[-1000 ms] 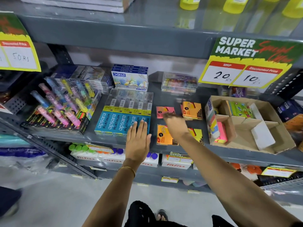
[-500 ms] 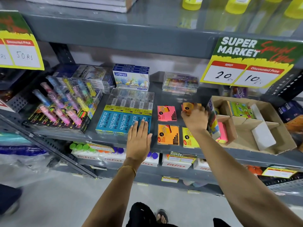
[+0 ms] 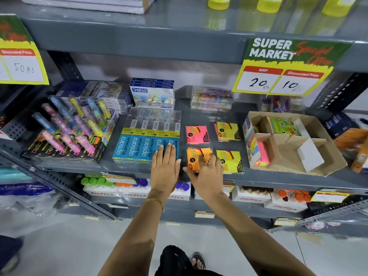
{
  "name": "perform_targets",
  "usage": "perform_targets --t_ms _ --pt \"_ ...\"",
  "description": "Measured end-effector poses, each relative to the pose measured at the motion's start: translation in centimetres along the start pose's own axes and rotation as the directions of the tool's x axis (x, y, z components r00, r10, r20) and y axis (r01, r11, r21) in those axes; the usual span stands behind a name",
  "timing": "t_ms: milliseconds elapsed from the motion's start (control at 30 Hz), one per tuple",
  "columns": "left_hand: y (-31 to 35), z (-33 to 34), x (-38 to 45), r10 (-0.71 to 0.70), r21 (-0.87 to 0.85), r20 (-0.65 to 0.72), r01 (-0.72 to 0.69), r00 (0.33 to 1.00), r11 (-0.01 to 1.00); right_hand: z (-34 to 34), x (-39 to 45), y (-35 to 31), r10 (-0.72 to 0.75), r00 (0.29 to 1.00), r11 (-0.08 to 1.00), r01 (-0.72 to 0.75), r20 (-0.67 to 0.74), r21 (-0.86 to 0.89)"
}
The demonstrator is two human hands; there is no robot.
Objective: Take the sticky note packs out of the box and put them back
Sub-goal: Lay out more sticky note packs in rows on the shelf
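Observation:
Several sticky note packs lie on the grey shelf (image 3: 209,116): a pink pack (image 3: 197,134), a yellow pack (image 3: 227,131) behind it to the right, an orange pack (image 3: 194,159) and a yellow pack (image 3: 231,161) at the front. My right hand (image 3: 205,176) grips the orange pack, thumb at its left edge, fingers over its right part. My left hand (image 3: 164,168) lies flat, fingers apart, on the blue Apsara boxes (image 3: 139,148). The open cardboard box (image 3: 326,148) stands to the right, with a pink pack (image 3: 262,154) and a green pack (image 3: 283,126) inside.
Highlighter packs (image 3: 65,134) fill the left of the shelf. Doms boxes (image 3: 152,94) and clear pen cases (image 3: 212,98) stand at the back. A price sign (image 3: 286,66) hangs from the shelf above. White bottle cartons (image 3: 135,190) sit on the lower shelf.
My right hand has come back from the far right yellow pack near the box to the front orange pack and closed on it. My left hand has stayed on the blue boxes.

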State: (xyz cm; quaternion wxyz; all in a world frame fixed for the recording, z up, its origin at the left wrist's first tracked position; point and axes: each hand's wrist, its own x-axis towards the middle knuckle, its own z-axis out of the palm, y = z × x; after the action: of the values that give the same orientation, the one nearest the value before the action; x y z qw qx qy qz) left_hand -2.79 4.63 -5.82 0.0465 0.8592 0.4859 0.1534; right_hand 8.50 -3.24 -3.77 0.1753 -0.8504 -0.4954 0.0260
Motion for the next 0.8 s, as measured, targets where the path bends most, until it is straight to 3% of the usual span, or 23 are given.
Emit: perform_targets --t_ms 100,167,367,467,667,800 --pt "-0.3 0.1 0.1 0.003 -0.01 0.009 -0.002 1.0 1.0 -1.7 2.1 0.4 0.034 0.988 0.999 -0.028 -0.148 0.044" --pt "-0.4 0.0 0.1 0.009 -0.023 0.002 -0.009 1.0 1.0 -3.0 5.3 1.3 0.13 0.981 0.988 -0.117 -0.147 0.098" --pt "-0.2 0.1 -0.1 0.015 -0.037 0.003 -0.014 1.0 0.999 -3.1 13.2 5.3 0.335 0.931 0.941 -0.325 0.147 -0.091" --pt "-0.2 0.1 0.0 0.004 -0.035 0.007 -0.004 1.0 0.999 -3.1 13.9 5.6 0.312 0.941 0.95 -0.309 0.13 -0.044" --pt "-0.1 0.1 0.0 0.011 -0.043 -0.025 -0.012 1.0 0.999 -5.6 9.3 5.2 0.226 0.972 0.968 -0.217 -0.069 0.123" --pt "0.0 0.4 0.0 -0.009 -0.035 -0.019 0.008 1.0 0.999 -4.0 2.9 6.5 0.22 0.976 0.975 -0.22 0.0 0.035"
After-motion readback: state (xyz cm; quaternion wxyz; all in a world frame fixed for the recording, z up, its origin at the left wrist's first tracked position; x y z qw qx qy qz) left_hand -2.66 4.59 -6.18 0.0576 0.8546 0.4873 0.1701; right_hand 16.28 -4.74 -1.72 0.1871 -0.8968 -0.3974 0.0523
